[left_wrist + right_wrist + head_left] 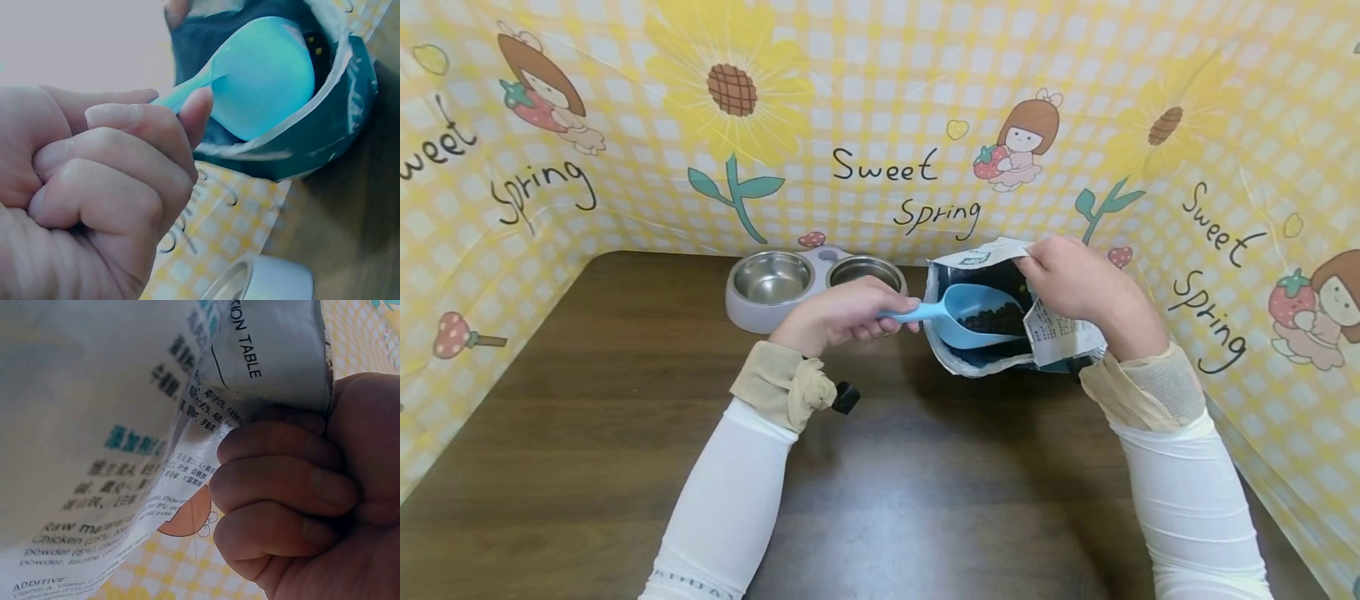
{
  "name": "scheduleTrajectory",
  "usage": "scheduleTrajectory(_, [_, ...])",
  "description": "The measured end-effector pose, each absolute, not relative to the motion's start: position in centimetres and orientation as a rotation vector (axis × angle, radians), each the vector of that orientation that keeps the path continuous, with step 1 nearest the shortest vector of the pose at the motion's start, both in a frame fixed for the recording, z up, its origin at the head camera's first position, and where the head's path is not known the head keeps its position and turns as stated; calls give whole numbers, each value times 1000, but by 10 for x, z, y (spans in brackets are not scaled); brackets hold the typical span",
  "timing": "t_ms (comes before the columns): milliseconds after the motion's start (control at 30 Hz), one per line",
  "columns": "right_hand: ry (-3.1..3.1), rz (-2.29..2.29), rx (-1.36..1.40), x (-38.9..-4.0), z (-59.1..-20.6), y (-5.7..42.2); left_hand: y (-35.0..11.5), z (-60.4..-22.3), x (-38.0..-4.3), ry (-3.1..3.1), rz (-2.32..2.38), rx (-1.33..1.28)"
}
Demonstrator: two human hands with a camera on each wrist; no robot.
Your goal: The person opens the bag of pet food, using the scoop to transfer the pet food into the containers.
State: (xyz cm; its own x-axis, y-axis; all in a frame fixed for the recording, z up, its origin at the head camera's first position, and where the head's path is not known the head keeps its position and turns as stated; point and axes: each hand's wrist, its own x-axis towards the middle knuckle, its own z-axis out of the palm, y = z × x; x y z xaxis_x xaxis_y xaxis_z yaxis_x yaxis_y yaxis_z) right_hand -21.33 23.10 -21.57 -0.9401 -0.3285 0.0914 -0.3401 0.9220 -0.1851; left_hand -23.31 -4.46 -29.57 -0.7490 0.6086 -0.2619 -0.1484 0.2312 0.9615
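Note:
My left hand (859, 312) grips the handle of a light blue scoop (958, 329). Dark kibble (996, 319) lies in the scoop's bowl, which sits in the mouth of an open pet food bag (977, 368). Seen from the left wrist, the scoop (265, 78) shows its rounded underside above the bag's rim. On the far right side of the mouth, my right hand (1078, 279) pinches the bag's edge. Its curled fingers (281, 469) press against the printed silver-white panel (112, 456) in the right wrist view. The bag's depth is mostly hidden.
Left of the bag stands a double pet bowl (760, 315) with two steel dishes; my left hand partly covers the right dish. A patterned yellow check cloth (865, 108) walls in the brown wooden table (587, 442) at the back and sides.

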Motion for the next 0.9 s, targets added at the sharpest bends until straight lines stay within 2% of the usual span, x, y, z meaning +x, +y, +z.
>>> scheduleTrajectory(900, [-3036,316,544,-214,-217,232,-85,-286,-235,1690,1596,569])
